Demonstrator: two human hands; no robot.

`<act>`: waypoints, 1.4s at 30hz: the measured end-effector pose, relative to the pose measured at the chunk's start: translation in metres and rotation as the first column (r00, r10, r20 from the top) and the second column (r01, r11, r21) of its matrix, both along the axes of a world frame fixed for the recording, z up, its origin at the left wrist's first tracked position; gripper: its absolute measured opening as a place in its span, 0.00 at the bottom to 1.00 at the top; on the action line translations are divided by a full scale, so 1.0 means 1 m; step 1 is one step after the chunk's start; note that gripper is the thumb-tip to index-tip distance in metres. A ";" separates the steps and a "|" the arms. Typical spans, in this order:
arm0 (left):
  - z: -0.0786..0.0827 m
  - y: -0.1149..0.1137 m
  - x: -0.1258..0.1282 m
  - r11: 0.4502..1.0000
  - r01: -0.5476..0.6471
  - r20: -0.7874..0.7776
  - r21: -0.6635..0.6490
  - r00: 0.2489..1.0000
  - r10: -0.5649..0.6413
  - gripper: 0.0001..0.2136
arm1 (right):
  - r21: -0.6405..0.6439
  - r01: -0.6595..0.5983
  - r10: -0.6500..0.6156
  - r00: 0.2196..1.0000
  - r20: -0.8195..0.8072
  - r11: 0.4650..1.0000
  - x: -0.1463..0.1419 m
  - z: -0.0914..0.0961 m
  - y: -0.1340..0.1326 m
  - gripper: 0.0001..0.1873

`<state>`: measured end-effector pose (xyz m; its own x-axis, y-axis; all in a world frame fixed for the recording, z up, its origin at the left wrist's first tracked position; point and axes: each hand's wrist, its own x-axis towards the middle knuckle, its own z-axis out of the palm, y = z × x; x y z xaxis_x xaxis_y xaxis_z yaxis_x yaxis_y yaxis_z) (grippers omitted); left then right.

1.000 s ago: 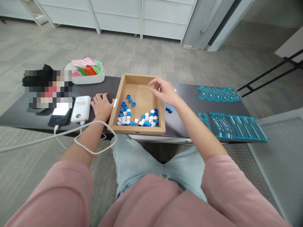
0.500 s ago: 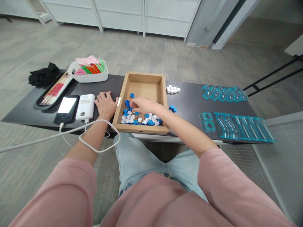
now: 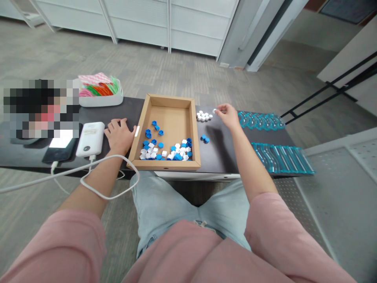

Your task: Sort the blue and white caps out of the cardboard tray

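Between the fingertips of my right hand (image 3: 226, 114) is a small white hexagonal piece (image 3: 215, 111), held just above the table to the right of a cluster of white hexagonal pieces (image 3: 203, 116). Closer to me lies a small group of blue hexagonal pieces (image 3: 205, 139). My left hand (image 3: 119, 133) rests on the table with fingers spread, its thumb against the left wall of a shallow cardboard box (image 3: 193, 133). Inside the box, many loose blue and white hexagonal pieces (image 3: 177, 150) lie mostly along the near side.
Left of my left hand are a white power bank (image 3: 90, 138) and a phone (image 3: 63, 143), with a white cable (image 3: 88, 167) looping over my forearm. A white basket (image 3: 101, 101) holds colourful strips. Clear teal plastic parts (image 3: 282, 158) lie on the right.
My right hand has moved from inside the box to the table on its right, now with a white piece in its fingers. My left hand stays beside the box. The view has shifted.
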<state>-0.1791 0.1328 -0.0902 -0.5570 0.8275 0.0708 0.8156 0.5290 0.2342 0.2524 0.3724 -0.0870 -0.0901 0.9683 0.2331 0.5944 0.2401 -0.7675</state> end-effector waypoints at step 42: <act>-0.004 0.000 -0.006 1.000 -0.013 0.028 0.007 1.000 0.013 0.35 | 0.085 -0.026 0.018 0.995 0.097 0.996 -0.005 -0.051 -0.023 0.11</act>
<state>-0.1851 0.1327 -0.0938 -0.5693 0.8199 0.0607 0.8018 0.5375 0.2610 0.2476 0.3492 -0.1382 -0.1374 0.9426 0.3043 0.6582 0.3165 -0.6830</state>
